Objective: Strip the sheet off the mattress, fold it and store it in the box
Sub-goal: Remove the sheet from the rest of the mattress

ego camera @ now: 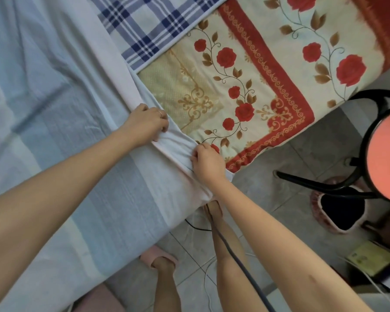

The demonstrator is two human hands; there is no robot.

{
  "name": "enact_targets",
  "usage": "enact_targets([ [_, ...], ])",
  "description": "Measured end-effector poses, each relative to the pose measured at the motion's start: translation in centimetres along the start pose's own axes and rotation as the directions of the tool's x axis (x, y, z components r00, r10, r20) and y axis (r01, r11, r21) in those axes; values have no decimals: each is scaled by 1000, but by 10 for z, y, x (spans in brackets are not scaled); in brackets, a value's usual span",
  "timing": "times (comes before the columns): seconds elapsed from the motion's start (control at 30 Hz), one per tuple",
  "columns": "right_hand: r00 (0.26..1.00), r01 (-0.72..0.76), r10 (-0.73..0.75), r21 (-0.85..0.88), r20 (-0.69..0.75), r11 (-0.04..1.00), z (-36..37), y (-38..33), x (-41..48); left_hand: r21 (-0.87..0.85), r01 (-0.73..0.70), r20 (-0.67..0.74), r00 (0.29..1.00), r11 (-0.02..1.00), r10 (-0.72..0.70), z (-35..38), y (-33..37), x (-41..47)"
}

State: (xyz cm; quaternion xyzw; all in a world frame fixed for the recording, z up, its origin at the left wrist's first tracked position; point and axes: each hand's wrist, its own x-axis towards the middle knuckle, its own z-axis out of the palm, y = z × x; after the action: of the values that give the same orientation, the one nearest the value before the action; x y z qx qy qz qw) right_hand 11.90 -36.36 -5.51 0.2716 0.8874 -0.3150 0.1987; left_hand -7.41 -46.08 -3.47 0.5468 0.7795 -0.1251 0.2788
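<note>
A person stands at the corner of a bed, both hands on the pale blue striped sheet [61,113]. The left hand [148,122], a ring on one finger, has its grip closed on the sheet's turned-back edge. Just beside it the right hand [206,162] has its grip closed on the bunched cloth at the corner. The sheet is peeled back from this corner, baring the rose-patterned mattress [245,70]; the rest covers the bed to the left. A blue checked blanket [149,25] lies at the far end. On the tiled floor [302,158] stands a black-framed stool [385,154].
</note>
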Motion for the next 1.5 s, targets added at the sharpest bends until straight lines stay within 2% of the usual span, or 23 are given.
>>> enact_targets([
  [0.1, 998, -49, 53, 217, -14, 975, -14, 6, 1, 32, -72, -53, 996, 997, 73, -3, -3, 6],
  [0.17, 992, -117, 129, 314, -16, 942, -25, 9, 3, -9, -87, -109, 990, 996, 85, -8, -2, 12],
  [0.3, 966, -227, 258, 415, -20, 881, -38, 19, 8, -260, -44, -222, 975, 965, -15, -27, 7, 31],
  [0.43, 944, -269, 326, 444, -55, 855, -40, 23, 11, -359, -27, -168, 985, 933, -36, -41, 19, 54],
  [0.57, 915, -259, 362, 430, -176, 865, -34, 26, 6, -245, -61, -151, 988, 968, 24, -45, 29, 68],
  [0.7, 940, -174, 282, 441, -194, 881, -28, 31, 1, -140, -90, -125, 989, 986, 72, -49, 36, 74],
  [0.77, 953, -183, 287, 563, -101, 806, -32, 36, 0, -128, -113, -125, 987, 985, 97, -43, 37, 77],
  [0.83, 967, -240, 238, 640, 92, 730, -41, 43, 3, -152, -126, -76, 990, 980, 115, -41, 38, 77],
  [0.93, 946, -205, 69, 420, 317, 884, -51, 53, 8, -27, -184, 109, 976, 982, 186, -45, 44, 74],
  [1.0, 925, -193, 51, 350, 377, 917, -56, 54, 11, 57, -226, 171, 962, 972, 214, -45, 52, 72],
  [1.07, 921, -227, 95, 322, 378, 919, -60, 56, 14, 14, -203, 102, 974, 979, 201, -48, 59, 73],
  [1.17, 936, -225, 141, 238, 324, 945, -59, 59, 14, -94, -113, -84, 991, 989, 105, -54, 60, 74],
  [1.3, 962, -192, 155, 152, 227, 969, -57, 70, 1, -239, -26, -311, 949, 971, -51, -48, 59, 72],
  [1.5, 883, -279, 167, 205, 440, 938, -51, 99, -22, -163, 7, -435, 897, 987, -79, -26, 77, 56],
])
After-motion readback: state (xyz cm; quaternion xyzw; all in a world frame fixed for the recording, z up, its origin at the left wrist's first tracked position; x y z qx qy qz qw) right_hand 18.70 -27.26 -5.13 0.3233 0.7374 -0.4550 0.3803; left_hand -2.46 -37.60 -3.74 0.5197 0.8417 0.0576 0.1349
